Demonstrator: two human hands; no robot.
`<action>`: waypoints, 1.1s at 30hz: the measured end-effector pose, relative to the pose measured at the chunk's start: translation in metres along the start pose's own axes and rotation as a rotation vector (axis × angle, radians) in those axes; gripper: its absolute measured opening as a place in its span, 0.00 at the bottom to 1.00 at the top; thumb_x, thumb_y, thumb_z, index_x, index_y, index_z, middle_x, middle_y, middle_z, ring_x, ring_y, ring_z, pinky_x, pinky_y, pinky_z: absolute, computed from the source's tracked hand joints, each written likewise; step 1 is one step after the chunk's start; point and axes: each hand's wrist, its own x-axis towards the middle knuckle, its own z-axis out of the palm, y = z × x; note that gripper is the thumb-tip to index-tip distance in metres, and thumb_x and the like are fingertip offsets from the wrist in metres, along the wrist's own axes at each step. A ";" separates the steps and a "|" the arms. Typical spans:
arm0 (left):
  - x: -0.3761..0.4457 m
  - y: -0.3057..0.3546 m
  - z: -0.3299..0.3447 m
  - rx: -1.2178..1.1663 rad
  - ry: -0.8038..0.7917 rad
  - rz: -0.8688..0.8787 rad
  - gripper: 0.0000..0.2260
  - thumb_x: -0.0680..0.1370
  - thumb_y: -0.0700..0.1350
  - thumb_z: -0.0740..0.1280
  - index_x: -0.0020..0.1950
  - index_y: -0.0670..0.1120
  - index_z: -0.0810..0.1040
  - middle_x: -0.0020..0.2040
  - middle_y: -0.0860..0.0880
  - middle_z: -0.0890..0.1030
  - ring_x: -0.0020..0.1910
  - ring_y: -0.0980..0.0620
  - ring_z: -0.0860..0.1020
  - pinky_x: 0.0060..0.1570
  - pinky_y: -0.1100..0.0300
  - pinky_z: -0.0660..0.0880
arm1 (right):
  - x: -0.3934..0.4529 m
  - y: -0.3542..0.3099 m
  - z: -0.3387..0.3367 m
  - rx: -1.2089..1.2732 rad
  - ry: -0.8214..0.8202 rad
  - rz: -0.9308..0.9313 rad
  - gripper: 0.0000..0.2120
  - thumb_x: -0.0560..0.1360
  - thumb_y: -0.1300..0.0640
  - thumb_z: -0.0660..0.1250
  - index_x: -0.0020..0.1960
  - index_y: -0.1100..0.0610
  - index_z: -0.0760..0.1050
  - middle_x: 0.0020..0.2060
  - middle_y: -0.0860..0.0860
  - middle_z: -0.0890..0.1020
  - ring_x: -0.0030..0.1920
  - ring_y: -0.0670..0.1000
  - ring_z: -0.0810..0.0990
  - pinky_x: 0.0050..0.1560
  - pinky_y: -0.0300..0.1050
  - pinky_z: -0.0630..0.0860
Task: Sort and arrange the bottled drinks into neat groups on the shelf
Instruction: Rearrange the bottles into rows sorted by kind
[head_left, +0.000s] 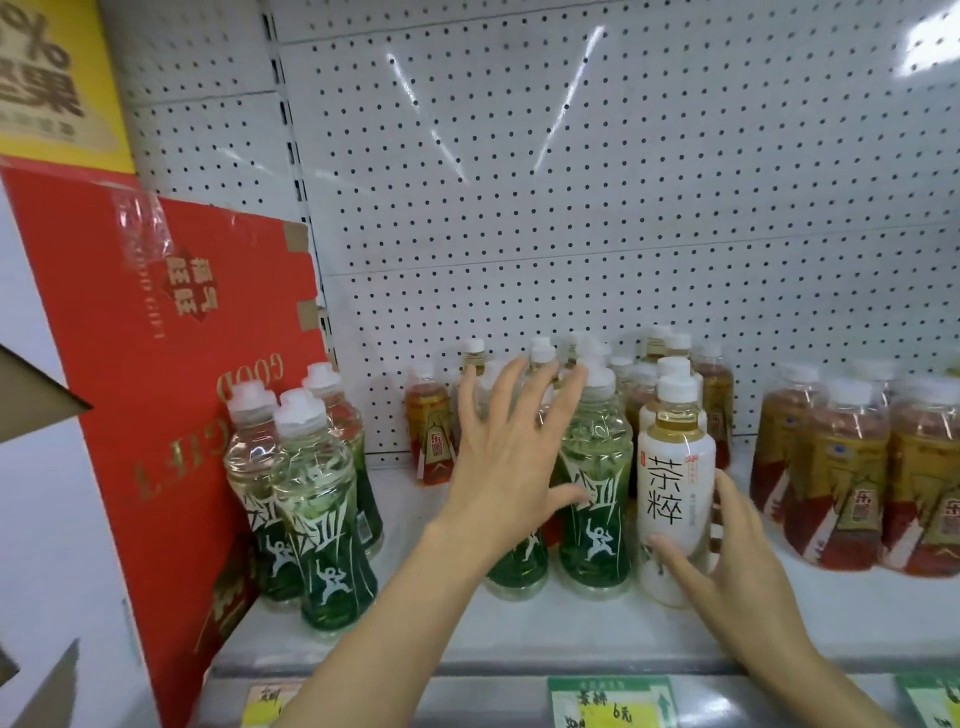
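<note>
Green-labelled bottles stand on the white shelf (519, 629): a group of three (317, 499) at the left beside the red box, and more in the middle (597, 499). My left hand (506, 457) is spread open against the middle green bottles, fingers apart, covering one of them. A white-labelled tea bottle (675, 488) stands right of them, with another behind it. My right hand (727, 566) rests with fingers spread against its lower right side, not closed around it. Amber and red-labelled bottles (428, 431) stand at the back.
A red gift box (171, 395) leans at the shelf's left end. A larger group of amber, red-labelled bottles (852, 467) fills the right. Pegboard back wall (571, 208) behind. Price tags (613, 701) hang on the shelf's front edge.
</note>
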 end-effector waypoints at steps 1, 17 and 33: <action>0.002 -0.008 -0.003 -0.028 0.078 0.046 0.41 0.73 0.71 0.62 0.80 0.53 0.57 0.77 0.48 0.65 0.77 0.45 0.59 0.73 0.33 0.53 | 0.000 -0.002 0.000 -0.041 0.035 -0.007 0.45 0.65 0.34 0.66 0.76 0.48 0.57 0.65 0.49 0.71 0.55 0.50 0.76 0.51 0.54 0.79; 0.109 -0.174 0.104 -0.267 -0.551 -0.972 0.26 0.79 0.42 0.65 0.74 0.38 0.62 0.58 0.41 0.78 0.56 0.42 0.78 0.47 0.51 0.76 | 0.068 -0.073 -0.008 -0.311 0.342 -0.744 0.29 0.77 0.49 0.64 0.72 0.66 0.66 0.69 0.59 0.72 0.70 0.60 0.70 0.70 0.58 0.68; 0.120 -0.159 0.089 -0.513 -0.152 -1.197 0.26 0.79 0.37 0.64 0.75 0.37 0.57 0.63 0.39 0.77 0.58 0.38 0.79 0.55 0.45 0.79 | 0.079 -0.065 0.012 -0.388 0.332 -0.762 0.23 0.76 0.54 0.66 0.66 0.68 0.74 0.60 0.61 0.79 0.60 0.59 0.77 0.61 0.57 0.74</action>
